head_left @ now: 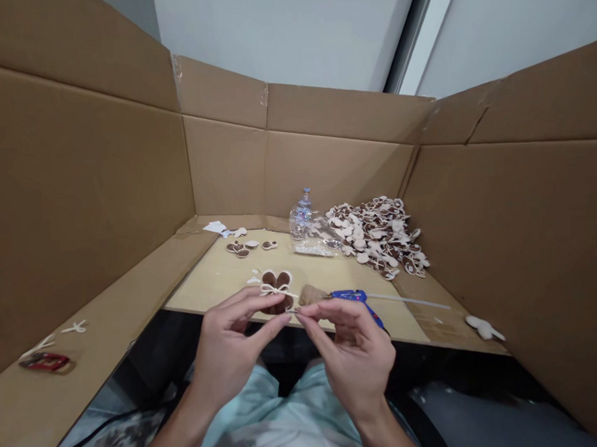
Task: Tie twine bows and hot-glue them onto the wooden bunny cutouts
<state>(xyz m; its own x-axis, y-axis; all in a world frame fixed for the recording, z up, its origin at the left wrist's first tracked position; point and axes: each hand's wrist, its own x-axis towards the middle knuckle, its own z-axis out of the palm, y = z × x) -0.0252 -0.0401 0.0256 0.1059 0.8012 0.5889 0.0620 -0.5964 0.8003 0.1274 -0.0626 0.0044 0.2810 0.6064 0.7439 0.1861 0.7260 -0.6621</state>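
My left hand (pixel 239 333) is closed on a brown felt piece (pixel 283 278) with cream edging, two rounded lobes and a cream cord bow (pixel 276 289) across it. Its thumb and fingers pinch the lower edge. Close beside it, my right hand (pixel 347 341) is closed too, thumb and index fingertip pressed together at that same lower edge. Whatever lies between those fingertips is too small to make out. Just beyond the right hand lies a blue glue gun (pixel 349 295) with a long translucent glue stick (pixel 407 300), its nozzle end by a brownish block (pixel 312 294).
A large pile of brown-and-white felt pieces (pixel 379 236) stands at the back right, beside a clear plastic bag (pixel 313 233) and a bottle (pixel 305 200). Several brown pieces (pixel 238 248) lie back left. Red-handled snippers (pixel 44 361) rest far left. Cardboard walls (pixel 323 125) surround the board.
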